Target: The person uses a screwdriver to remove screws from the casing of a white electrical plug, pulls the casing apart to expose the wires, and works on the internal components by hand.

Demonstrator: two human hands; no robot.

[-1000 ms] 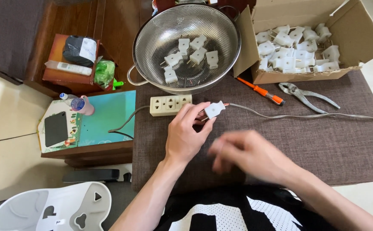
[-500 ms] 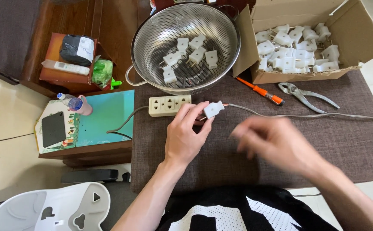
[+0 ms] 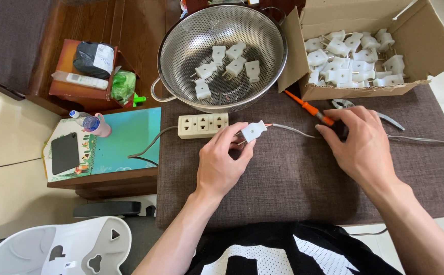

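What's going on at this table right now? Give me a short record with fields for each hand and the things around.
Left hand: holds a white plug on the end of a grey cable
Right hand: on the orange screwdriver, beside the pliers
Power strip: cream, lying just left of the plug
Colander: metal, with several white plugs inside
Cardboard box: open, many white plugs in it
Surface: brown mat
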